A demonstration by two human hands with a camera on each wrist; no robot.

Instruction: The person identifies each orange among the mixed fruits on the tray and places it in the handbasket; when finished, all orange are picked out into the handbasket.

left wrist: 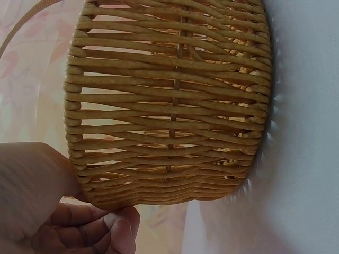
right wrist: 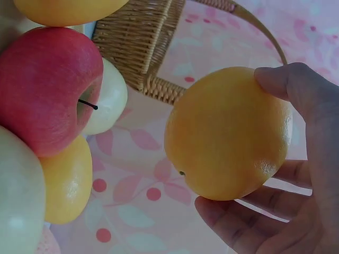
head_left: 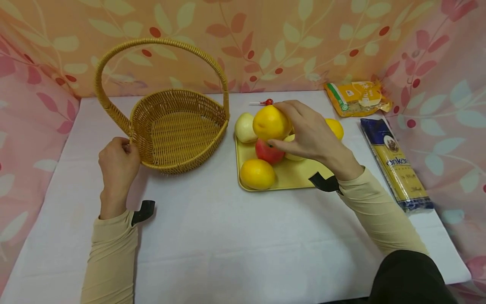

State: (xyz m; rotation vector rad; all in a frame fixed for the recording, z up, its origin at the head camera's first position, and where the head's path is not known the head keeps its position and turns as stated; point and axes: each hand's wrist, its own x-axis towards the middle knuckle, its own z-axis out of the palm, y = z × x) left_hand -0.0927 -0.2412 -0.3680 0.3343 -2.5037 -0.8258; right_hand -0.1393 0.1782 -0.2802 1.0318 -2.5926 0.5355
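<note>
Right hand is what's closest to its own wrist cam, and it's grasping a round yellow fruit, thumb on one side, curled fingers on the other. Fruit's pretty much a ball, so no long axis worth fussing over; it's lifted clear of the red apple, which sits just below the grip on the yellow tray. Also on the tray, toward the person from the grip, is a second yellow piece, and a pale one is just left. What matters most imo: the wicker basket is off to the left of that grip, mouth up, near but with a gap. Its handle spans side to side, so one foot of it stands on the edge facing the fruit. I'd reckon coming over the near rim is safer than going straight left, where a knuckle could clip that foot. Left hand is nearer the basket, pinching the rim at the far end from the fruit, so the basket should stay fairly steady.
</note>
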